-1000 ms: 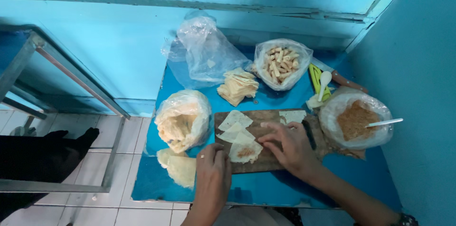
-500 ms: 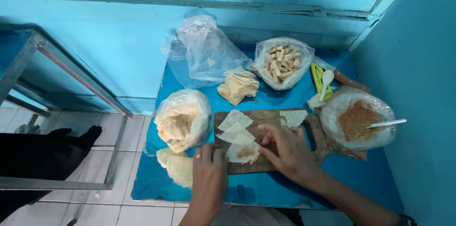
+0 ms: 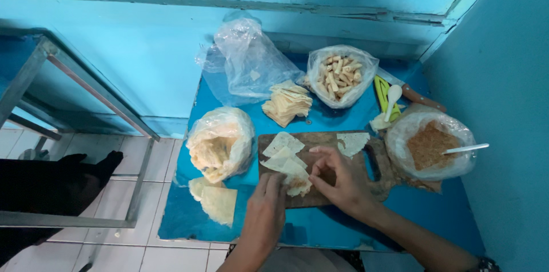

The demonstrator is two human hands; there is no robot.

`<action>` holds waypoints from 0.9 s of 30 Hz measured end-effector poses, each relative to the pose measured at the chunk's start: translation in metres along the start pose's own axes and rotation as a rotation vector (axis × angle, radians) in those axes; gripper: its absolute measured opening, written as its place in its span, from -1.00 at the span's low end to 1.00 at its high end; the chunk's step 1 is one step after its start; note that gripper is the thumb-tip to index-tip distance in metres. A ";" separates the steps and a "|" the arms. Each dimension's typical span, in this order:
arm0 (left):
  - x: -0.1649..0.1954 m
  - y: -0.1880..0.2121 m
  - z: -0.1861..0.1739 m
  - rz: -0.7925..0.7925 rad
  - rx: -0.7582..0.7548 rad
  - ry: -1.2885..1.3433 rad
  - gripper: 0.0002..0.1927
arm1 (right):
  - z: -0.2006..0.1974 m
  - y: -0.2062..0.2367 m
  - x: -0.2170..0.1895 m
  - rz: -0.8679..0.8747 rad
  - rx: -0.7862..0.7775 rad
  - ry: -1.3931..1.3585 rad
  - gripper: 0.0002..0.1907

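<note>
My left hand (image 3: pixel 267 209) and my right hand (image 3: pixel 337 178) meet over a brown wooden cutting board (image 3: pixel 320 138) on a small blue table (image 3: pixel 320 229). Both pinch a pale folded wrapper sheet with filling (image 3: pixel 297 183) at the board's near edge. More triangular wrapper pieces (image 3: pixel 283 143) lie on the board's left part, and one torn piece (image 3: pixel 351 142) lies at its far right. My right fingers curl inward above the board's middle.
A bowl of brown filling with a white spoon (image 3: pixel 429 145) stands right. A bag of rolled pieces (image 3: pixel 340 75), a wrapper stack (image 3: pixel 287 102), an empty clear bag (image 3: pixel 249 60), a bagged wrapper bowl (image 3: pixel 219 143) and loose wrappers (image 3: pixel 217 200) surround the board. A metal frame (image 3: pixel 86 86) stands left.
My left hand has slid right onto the board's near edge to meet the right hand, which drew back from the wrapper pile toward the board's middle.
</note>
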State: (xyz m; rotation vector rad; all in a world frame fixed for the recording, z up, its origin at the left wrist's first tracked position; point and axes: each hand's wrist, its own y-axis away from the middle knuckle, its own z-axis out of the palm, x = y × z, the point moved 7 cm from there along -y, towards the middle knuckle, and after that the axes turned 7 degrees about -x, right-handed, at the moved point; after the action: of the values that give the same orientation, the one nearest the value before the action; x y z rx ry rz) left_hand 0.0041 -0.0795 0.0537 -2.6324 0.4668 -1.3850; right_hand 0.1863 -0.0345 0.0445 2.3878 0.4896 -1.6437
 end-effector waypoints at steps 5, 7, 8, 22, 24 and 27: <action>0.005 0.001 0.001 0.100 0.046 -0.073 -0.57 | 0.000 0.001 0.007 -0.070 -0.010 -0.108 -0.37; 0.003 -0.002 0.003 0.066 0.054 -0.090 -0.57 | 0.001 0.001 0.014 0.008 -0.010 -0.149 -0.35; 0.004 -0.003 0.004 0.078 0.069 -0.096 -0.63 | 0.000 0.002 0.015 0.010 -0.006 -0.167 -0.34; 0.013 0.000 0.007 0.184 0.079 -0.165 -0.88 | 0.021 0.009 0.028 -0.094 0.005 -0.201 -0.45; 0.015 0.000 0.006 0.203 0.043 -0.196 -0.81 | 0.020 0.013 0.016 -0.230 0.095 0.144 -0.52; 0.022 0.004 0.001 0.280 0.010 -0.302 -0.73 | 0.022 0.021 -0.008 -0.484 0.112 0.464 -0.56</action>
State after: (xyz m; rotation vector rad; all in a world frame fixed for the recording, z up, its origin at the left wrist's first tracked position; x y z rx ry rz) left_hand 0.0154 -0.0903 0.0695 -2.5809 0.7473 -0.8881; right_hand 0.1721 -0.0627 0.0435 2.9104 1.1588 -1.2714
